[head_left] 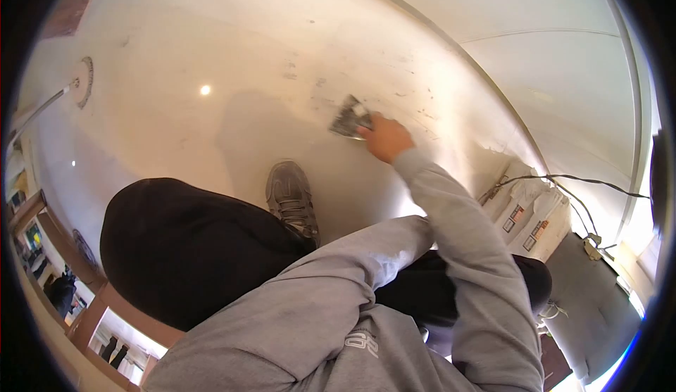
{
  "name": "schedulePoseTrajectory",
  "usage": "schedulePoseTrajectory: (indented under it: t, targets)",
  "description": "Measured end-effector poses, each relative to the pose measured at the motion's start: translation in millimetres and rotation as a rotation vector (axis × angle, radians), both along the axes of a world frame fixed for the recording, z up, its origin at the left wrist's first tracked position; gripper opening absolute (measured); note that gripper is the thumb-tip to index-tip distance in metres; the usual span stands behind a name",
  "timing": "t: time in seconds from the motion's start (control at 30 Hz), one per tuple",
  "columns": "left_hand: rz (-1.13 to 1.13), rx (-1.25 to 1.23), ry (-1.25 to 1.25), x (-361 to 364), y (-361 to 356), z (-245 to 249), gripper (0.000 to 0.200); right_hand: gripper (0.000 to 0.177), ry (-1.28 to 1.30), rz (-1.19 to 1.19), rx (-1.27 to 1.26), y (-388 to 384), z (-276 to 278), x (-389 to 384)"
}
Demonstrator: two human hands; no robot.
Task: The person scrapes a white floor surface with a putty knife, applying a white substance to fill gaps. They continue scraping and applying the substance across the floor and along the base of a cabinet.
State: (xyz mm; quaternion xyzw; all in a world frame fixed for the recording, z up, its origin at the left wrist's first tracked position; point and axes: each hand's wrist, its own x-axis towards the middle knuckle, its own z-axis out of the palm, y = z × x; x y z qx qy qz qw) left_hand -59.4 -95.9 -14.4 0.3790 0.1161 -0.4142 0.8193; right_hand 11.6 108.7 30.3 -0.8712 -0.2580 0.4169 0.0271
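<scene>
My right hand (387,138) is closed around the handle of a scraper (348,119) with a wide, flat blade smeared dark. The blade is at the pale floor (267,61), close to several dark smudges and scuff marks. Motion blurs the hand a little. My left arm in its grey sleeve (380,248) crosses over my leg towards the right, and its hand is hidden behind my right forearm. One dark shoe (290,193) rests on the floor below the scraper.
Printed paper sacks (528,216) are stacked at the right, with a dark cable (591,180) running over them. Beside them stands a grey panel (591,300). A pale wall (556,61) rises at the upper right. Wooden shelving (98,311) holding things is at the lower left.
</scene>
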Motion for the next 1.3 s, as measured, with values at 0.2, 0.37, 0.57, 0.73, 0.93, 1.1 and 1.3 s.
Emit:
schedulePoseTrajectory:
  t: [0.2, 0.37, 0.57, 0.73, 0.93, 1.1, 1.3]
  targets:
    - [-0.044, 0.024, -0.027, -2.0, 17.1, -7.1, 0.035, 0.048, -0.041, 0.024, -0.001, 69.1, 8.2, -1.5]
    - [-0.097, 0.053, -0.049, 31.9, 65.8, 6.6, 0.041, 0.061, -0.068, 0.074, -0.045, -20.3, 40.9, 33.6]
    - [-0.277, -0.031, 0.3, 21.6, 136.0, -39.0, 0.039, 0.054, -0.147, 0.286, 0.007, -33.5, 11.6, 53.1]
    - [-0.021, -0.092, 0.307, 22.4, 188.0, -32.0, 0.035, 0.053, -0.152, 0.217, -0.016, -17.7, 23.6, 65.4]
    - [-0.112, -0.109, 0.211, 48.9, 167.4, 0.3, 0.041, 0.072, -0.285, 0.061, -0.12, -151.6, 41.5, 154.1]
    - [-0.286, -0.117, 0.122, 49.3, 120.8, 13.9, 0.04, 0.072, -0.218, 0.033, -0.163, -191.5, 17.5, 149.5]
    - [-0.261, -0.212, 0.046, 38.1, 101.2, -19.6, 0.036, 0.06, -0.132, 0.042, -0.082, -13.4, 19.9, 73.3]
